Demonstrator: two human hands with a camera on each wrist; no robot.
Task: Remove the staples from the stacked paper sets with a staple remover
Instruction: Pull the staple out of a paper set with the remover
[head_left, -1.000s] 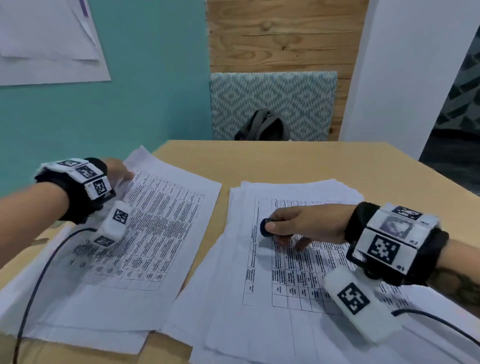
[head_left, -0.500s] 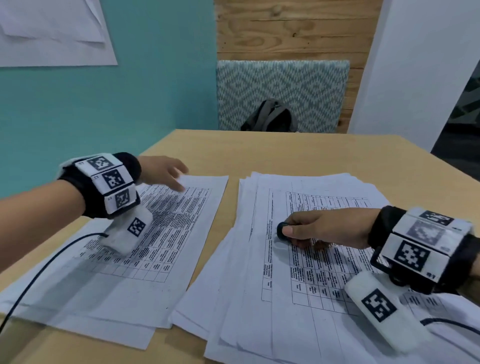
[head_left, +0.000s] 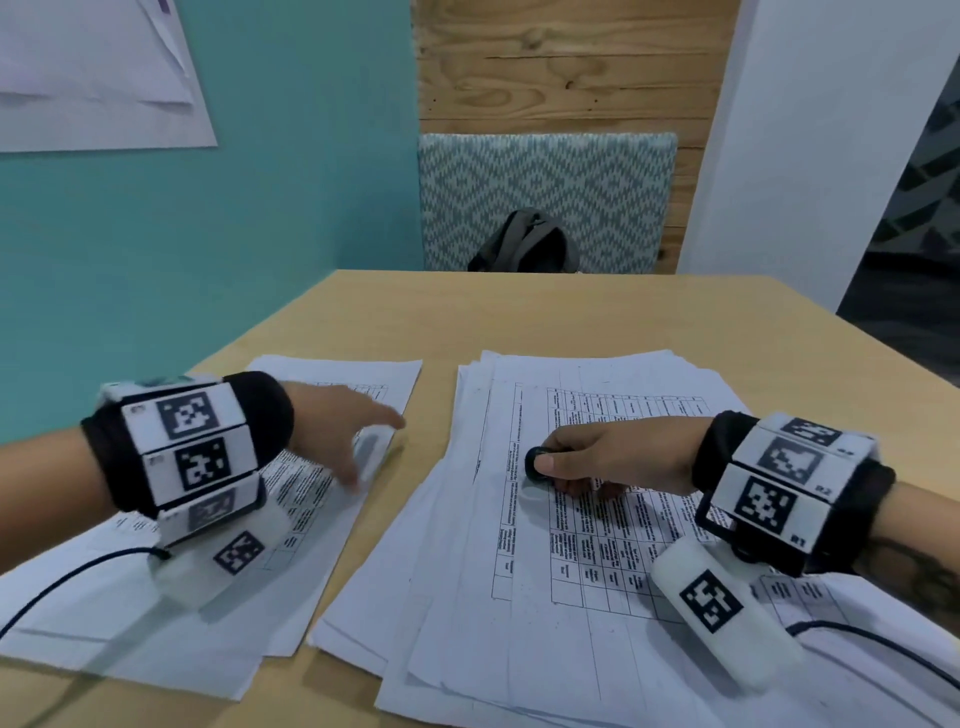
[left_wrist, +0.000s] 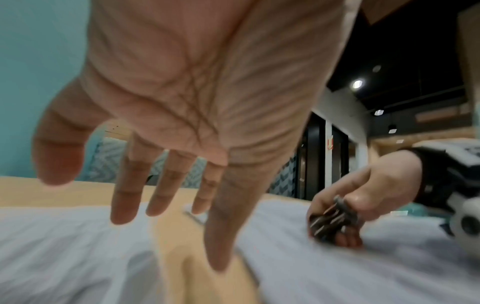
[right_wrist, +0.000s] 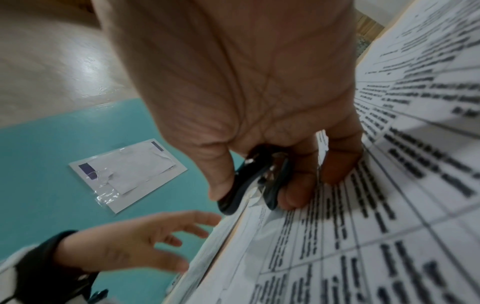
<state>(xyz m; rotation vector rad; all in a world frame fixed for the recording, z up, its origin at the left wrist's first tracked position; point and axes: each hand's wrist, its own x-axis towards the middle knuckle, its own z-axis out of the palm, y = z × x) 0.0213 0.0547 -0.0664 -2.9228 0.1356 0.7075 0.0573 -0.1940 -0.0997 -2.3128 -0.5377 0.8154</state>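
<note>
The light wooden table (head_left: 571, 322) carries two spreads of paper. The larger, a loosely fanned stack of white printed sheets with ruled tables (head_left: 545, 597), lies toward the table's right edge and runs off its near edge; the number of sheets cannot be counted. The smaller set of white printed pages (head_left: 311, 499) lies along the left edge, with a bare strip of table between the two.

Beyond the far edge stands one chair back with grey-and-white zigzag upholstery (head_left: 545, 197), and one dark grey bag (head_left: 524, 244) rests against it. White paper sheets (head_left: 98, 78) are fixed to the teal wall.

The right hand (head_left: 618, 457) rests on the upper left part of the fanned stack. Its thumb and forefinger pinch one small black staple remover (right_wrist: 255, 179) with metal claws; the remaining fingers (right_wrist: 340, 166) are curled and press the top sheet. The remover's tip sits at the paper near the stack's left margin; whether it engages a staple cannot be told.

The left hand (head_left: 337, 431) hangs above the right border of the smaller set, blurred, palm down. Its fingers (left_wrist: 124, 189) are spread, nearly straight, and grasp nothing.
</note>
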